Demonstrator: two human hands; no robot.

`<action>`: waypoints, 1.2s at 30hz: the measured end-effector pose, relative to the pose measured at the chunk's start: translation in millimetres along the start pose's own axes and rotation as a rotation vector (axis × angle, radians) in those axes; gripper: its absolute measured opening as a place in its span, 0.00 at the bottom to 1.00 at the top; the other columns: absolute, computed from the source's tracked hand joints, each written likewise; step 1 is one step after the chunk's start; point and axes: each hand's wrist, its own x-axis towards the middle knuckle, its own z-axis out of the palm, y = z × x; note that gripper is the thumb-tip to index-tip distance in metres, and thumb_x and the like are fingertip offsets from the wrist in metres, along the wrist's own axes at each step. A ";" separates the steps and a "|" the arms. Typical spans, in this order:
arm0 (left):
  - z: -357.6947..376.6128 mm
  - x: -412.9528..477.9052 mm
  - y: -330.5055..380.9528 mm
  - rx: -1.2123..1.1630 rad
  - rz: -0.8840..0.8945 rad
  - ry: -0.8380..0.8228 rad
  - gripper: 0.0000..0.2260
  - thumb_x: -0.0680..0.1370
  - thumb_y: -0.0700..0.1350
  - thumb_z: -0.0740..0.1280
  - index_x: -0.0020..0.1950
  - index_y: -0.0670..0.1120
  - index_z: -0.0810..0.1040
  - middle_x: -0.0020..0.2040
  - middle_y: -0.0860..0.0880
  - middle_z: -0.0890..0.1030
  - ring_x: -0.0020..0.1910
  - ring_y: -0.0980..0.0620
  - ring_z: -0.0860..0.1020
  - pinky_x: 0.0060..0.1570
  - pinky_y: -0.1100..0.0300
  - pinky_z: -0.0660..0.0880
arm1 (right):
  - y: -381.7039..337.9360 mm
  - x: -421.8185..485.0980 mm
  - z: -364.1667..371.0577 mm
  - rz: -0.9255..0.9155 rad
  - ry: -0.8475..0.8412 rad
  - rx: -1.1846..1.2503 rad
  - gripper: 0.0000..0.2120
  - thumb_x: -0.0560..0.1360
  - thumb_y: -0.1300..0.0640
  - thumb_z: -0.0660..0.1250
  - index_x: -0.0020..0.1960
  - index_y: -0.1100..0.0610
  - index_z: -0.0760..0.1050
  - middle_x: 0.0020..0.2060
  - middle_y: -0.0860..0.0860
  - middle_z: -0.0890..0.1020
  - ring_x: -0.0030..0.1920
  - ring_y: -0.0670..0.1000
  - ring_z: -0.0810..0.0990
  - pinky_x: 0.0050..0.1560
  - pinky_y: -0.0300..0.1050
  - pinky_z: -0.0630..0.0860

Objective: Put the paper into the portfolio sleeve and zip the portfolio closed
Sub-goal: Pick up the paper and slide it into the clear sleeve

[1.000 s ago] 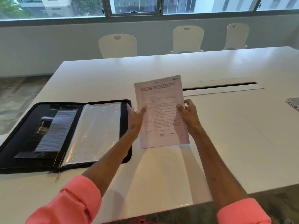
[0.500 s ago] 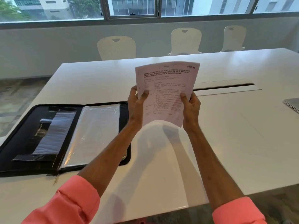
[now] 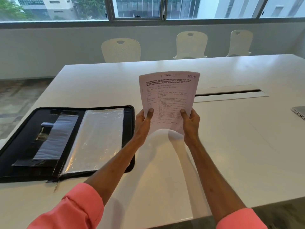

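Pink-sleeved, holding the paper [image 3: 170,95] up in the air over the white table [image 3: 231,146], with the printed side turned toward the camera and the sheet bowing a little from side to side. Pinching its lower left edge with the left hand [image 3: 143,120], the thumb [image 3: 149,114] lying on the printed face and the other fingers going behind the sheet; grip clamped on the paper. Doing the same at the lower right edge with the right hand [image 3: 189,123], the thumb [image 3: 184,114] on the front and the fingers hidden behind; grip also clamped on the paper. Holding the bottom edge clear of the table, and throwing a soft shadow on the table just under it.

Leaving the black portfolio [image 3: 19,138] lying open and flat on the table, to the left of the left hand, its right rim near the left wrist but apart from the paper. Showing on its right half a clear plastic sleeve [image 3: 97,138], shiny and slightly wrinkled, and on its left half dark pockets with a smaller clear cover over them. Having the zip undone, with the zip pull [image 3: 56,185] hanging out at the near end of the spine and resting on the table. Not yet putting the paper into the sleeve.

Seeing beyond the table three white chairs [image 3: 121,50] along the far side, under a long window [image 3: 137,7]. Seeing also a long narrow slot [image 3: 227,93] in the table top, behind the paper and to its right, and the corner of a grey laptop [image 3: 299,112] at the right edge of the view.
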 end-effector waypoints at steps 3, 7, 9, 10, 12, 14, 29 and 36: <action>-9.6 8.9 5.7 0.042 0.021 -0.007 0.09 0.89 0.48 0.63 0.66 0.50 0.81 0.58 0.48 0.88 0.56 0.43 0.88 0.55 0.46 0.88 | -5.4 5.0 9.7 0.010 0.008 0.000 0.12 0.86 0.58 0.68 0.68 0.55 0.83 0.52 0.42 0.89 0.47 0.42 0.88 0.47 0.37 0.85; -31.9 19.8 10.4 0.082 0.027 0.010 0.14 0.90 0.47 0.63 0.70 0.42 0.80 0.61 0.41 0.86 0.57 0.39 0.87 0.57 0.40 0.86 | -10.3 8.7 30.3 0.034 -0.038 -0.008 0.11 0.86 0.59 0.67 0.66 0.53 0.84 0.51 0.44 0.90 0.48 0.46 0.89 0.47 0.41 0.87; -45.5 24.4 13.7 0.081 0.025 0.023 0.13 0.90 0.47 0.63 0.69 0.44 0.81 0.61 0.42 0.87 0.56 0.40 0.88 0.56 0.40 0.87 | -14.4 9.2 43.1 0.043 -0.077 -0.008 0.11 0.86 0.58 0.67 0.63 0.49 0.84 0.49 0.42 0.90 0.46 0.45 0.90 0.44 0.39 0.86; -53.0 27.1 15.5 0.080 0.020 0.028 0.12 0.90 0.47 0.63 0.68 0.45 0.81 0.61 0.43 0.87 0.55 0.40 0.88 0.56 0.40 0.87 | -16.7 9.1 50.3 0.043 -0.097 -0.023 0.10 0.86 0.56 0.66 0.62 0.47 0.84 0.48 0.41 0.91 0.46 0.44 0.90 0.43 0.38 0.85; -71.0 33.1 18.7 0.082 0.004 0.037 0.11 0.89 0.47 0.63 0.68 0.46 0.82 0.60 0.44 0.88 0.54 0.40 0.88 0.56 0.41 0.87 | -21.7 9.2 65.3 0.048 -0.140 -0.045 0.10 0.87 0.52 0.65 0.60 0.44 0.84 0.49 0.42 0.91 0.47 0.45 0.90 0.42 0.37 0.85; -91.4 40.0 22.4 0.087 -0.010 0.048 0.12 0.89 0.47 0.64 0.67 0.46 0.83 0.59 0.45 0.89 0.53 0.42 0.89 0.55 0.43 0.87 | -24.7 11.1 80.3 0.054 -0.191 -0.065 0.11 0.88 0.50 0.63 0.60 0.44 0.85 0.51 0.43 0.91 0.47 0.47 0.91 0.42 0.39 0.86; -258.5 65.2 24.9 0.051 -0.170 0.073 0.11 0.86 0.50 0.69 0.65 0.49 0.86 0.56 0.48 0.91 0.53 0.46 0.90 0.53 0.49 0.86 | -28.6 43.0 197.6 0.240 -0.801 -0.065 0.20 0.83 0.49 0.72 0.74 0.52 0.80 0.67 0.57 0.86 0.66 0.64 0.86 0.63 0.70 0.84; -302.9 65.4 16.6 0.025 -0.170 0.073 0.09 0.86 0.50 0.70 0.62 0.52 0.87 0.57 0.47 0.90 0.55 0.45 0.90 0.54 0.48 0.86 | -22.7 38.1 233.8 0.254 -0.942 -0.209 0.19 0.84 0.55 0.71 0.74 0.58 0.78 0.66 0.56 0.87 0.64 0.60 0.87 0.58 0.60 0.87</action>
